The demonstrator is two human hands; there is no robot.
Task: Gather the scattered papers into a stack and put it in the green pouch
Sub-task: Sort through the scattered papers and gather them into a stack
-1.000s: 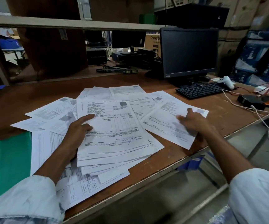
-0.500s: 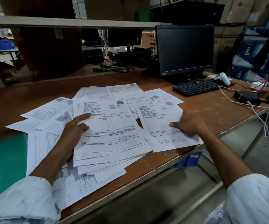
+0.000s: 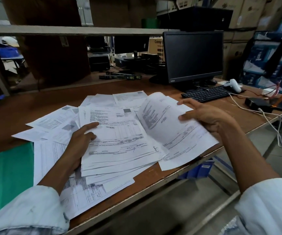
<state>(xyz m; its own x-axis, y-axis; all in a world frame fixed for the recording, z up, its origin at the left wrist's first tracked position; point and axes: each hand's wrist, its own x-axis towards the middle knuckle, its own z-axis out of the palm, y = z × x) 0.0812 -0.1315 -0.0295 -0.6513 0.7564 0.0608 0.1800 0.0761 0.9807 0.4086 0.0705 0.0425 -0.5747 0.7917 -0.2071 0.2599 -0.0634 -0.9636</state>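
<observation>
Several printed white sheets lie scattered across the brown desk [image 3: 184, 168]. A rough stack of papers [image 3: 118, 143] sits in the middle, and my left hand [image 3: 79, 141] grips its left edge, thumb on top. My right hand [image 3: 206, 116] pinches the right edge of a few sheets [image 3: 169, 126] that curl up off the desk beside the stack. More loose sheets [image 3: 50, 122] spread out to the left and behind. The green pouch [image 3: 6, 175] lies flat at the desk's left front, partly under papers.
A black monitor [image 3: 193, 56] and keyboard [image 3: 206, 94] stand at the back right, with a white handheld scanner [image 3: 232, 85], white cables [image 3: 270, 121] and a black box [image 3: 257, 103] further right. A shelf [image 3: 69, 29] runs overhead. The desk's front edge is close to the papers.
My right hand dragged the right-hand sheets toward the stack and now lifts them so they curl up. The left hand stayed on the stack.
</observation>
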